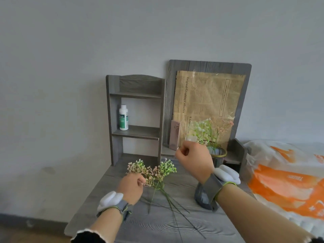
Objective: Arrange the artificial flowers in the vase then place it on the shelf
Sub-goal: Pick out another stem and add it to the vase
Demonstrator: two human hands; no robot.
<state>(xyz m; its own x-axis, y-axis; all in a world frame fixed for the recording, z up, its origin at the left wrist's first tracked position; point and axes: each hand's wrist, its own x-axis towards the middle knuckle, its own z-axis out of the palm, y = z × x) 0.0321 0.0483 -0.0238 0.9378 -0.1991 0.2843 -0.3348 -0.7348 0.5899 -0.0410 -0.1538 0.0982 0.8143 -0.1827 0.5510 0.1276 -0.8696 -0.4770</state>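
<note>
Grey wood-grain desktop, pale wall behind. Left hand: fingers curled, pinching the loose flower sprigs that lie at its fingertips. Right hand: fingers clenched; whether they hold a stem, cannot tell. Glass vase, sprigs inside, just beyond the right knuckles. Shelf unit further back.

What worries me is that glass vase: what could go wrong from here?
1. The right hand is curled right beside the vase; a bump might tip it, and the flowers in it spread wide.
2. The left hand grips the loose sprigs, whose thin stems cross on the table; lifting one may drag the others.
3. The shelf bay with the bottle looks low for tall sprays.
</note>
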